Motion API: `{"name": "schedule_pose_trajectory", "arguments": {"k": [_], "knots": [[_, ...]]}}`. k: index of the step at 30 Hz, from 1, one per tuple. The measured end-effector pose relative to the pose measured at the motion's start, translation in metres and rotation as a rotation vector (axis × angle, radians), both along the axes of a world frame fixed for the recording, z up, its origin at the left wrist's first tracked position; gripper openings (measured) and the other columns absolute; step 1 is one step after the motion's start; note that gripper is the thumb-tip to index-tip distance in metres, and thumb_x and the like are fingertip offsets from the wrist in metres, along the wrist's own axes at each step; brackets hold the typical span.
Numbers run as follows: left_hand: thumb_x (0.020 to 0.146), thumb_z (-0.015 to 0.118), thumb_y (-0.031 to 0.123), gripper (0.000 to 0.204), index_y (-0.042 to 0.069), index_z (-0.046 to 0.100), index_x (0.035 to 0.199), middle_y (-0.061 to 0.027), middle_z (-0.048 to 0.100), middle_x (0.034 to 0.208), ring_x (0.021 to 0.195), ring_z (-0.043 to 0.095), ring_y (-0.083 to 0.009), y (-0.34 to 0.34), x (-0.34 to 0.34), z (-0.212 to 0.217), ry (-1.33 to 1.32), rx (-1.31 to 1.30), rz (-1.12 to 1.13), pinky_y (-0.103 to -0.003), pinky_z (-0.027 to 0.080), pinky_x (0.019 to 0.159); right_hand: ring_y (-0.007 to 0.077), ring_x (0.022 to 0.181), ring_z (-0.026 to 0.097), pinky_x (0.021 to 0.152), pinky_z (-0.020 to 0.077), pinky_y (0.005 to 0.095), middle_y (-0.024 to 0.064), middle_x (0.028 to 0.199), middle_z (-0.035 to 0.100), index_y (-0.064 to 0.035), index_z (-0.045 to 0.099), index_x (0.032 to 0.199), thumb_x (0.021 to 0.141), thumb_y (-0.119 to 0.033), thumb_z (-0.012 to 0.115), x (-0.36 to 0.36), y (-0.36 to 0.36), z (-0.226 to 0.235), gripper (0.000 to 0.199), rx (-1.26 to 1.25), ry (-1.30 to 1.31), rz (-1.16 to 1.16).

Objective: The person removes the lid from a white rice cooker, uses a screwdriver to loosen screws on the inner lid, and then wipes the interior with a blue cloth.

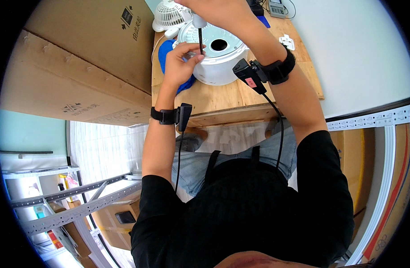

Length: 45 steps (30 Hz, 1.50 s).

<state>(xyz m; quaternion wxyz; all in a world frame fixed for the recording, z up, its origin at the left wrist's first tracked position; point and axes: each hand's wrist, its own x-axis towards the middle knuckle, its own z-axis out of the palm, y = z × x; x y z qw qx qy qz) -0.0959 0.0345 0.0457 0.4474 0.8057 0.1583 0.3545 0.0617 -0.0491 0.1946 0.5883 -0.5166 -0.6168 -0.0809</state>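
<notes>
Big cardboard boxes (pixel 79 67) crowd the left of my wooden tabletop (pixel 222 100); a small white fan (pixel 169 15) stands at the far left, a white plug (pixel 287 42) to the right. A blue cloth (pixel 165 51) lies beside and partly under the white round appliance base (pixel 218 53), upturned, with a dark hole in its middle. My right hand (pixel 218 11) is closed around a screwdriver (pixel 199 31), held upright over the base's left rim. My left hand (pixel 180 62) pinches near its tip, touching the rim.

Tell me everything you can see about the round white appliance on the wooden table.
The round white appliance looks like smooth plastic, with a flat grey-white top bearing a dark round hole. It stands on the wooden table, beside something blue. The left hand rests on its rim. The right hand holds a screwdriver pointing down at the rim.
</notes>
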Motion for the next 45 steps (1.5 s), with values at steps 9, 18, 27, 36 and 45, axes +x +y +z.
{"name": "schedule_pose_trajectory", "arguments": {"k": [9, 18, 27, 36, 45], "knots": [[0.081, 0.073, -0.004, 0.026, 0.000, 0.072, 0.106, -0.0043, 0.071, 0.091, 0.081, 0.062, -0.0101, -0.006, 0.003, 0.015, -0.079, 0.028, 0.130, -0.025, 0.052, 0.076, 0.0213, 0.082, 0.063, 0.074, 0.0518, 0.0327, 0.0157, 0.096, 0.063, -0.0024, 0.049, 0.128, 0.083, -0.005, 0.071, 0.007, -0.018, 0.015, 0.050, -0.009, 0.254, 0.134], [0.089, 0.063, -0.008, 0.030, -0.002, 0.064, 0.119, -0.0019, 0.063, 0.088, 0.075, 0.058, -0.0091, -0.108, 0.047, 0.013, 0.070, -0.245, -0.045, -0.024, 0.051, 0.067, 0.0112, 0.075, 0.058, 0.063, 0.0490, 0.0243, 0.0057, 0.094, 0.063, 0.0000, 0.046, 0.131, 0.088, 0.004, 0.065, 0.109, -0.056, -0.041, 0.047, -0.050, 0.587, 0.088], [0.080, 0.067, -0.005, 0.032, -0.001, 0.067, 0.111, -0.0103, 0.070, 0.082, 0.074, 0.067, -0.0190, -0.118, 0.149, -0.077, 0.338, -0.075, 0.024, -0.031, 0.053, 0.069, 0.0124, 0.082, 0.059, 0.072, 0.0520, 0.0287, 0.0065, 0.094, 0.063, 0.0024, 0.054, 0.122, 0.088, -0.014, 0.073, 0.170, -0.097, -0.129, 0.043, 0.143, 0.531, -0.203], [0.080, 0.063, 0.003, 0.027, 0.005, 0.071, 0.105, -0.0183, 0.071, 0.089, 0.086, 0.069, -0.0358, -0.099, 0.197, -0.114, 0.581, 0.267, 0.151, -0.044, 0.054, 0.078, 0.0151, 0.089, 0.060, 0.078, 0.0521, 0.0299, 0.0091, 0.103, 0.062, 0.0000, 0.050, 0.126, 0.081, -0.005, 0.076, 0.192, -0.116, -0.173, 0.053, 0.037, 0.639, -0.315], [0.081, 0.061, 0.001, 0.029, 0.006, 0.069, 0.109, -0.0176, 0.068, 0.106, 0.095, 0.066, -0.0378, -0.098, 0.196, -0.112, 0.508, 0.310, 0.103, -0.046, 0.052, 0.083, 0.0141, 0.085, 0.061, 0.075, 0.0527, 0.0302, 0.0081, 0.099, 0.063, -0.0011, 0.051, 0.124, 0.080, -0.007, 0.076, 0.195, -0.113, -0.177, 0.051, 0.075, 0.723, -0.333]]}}
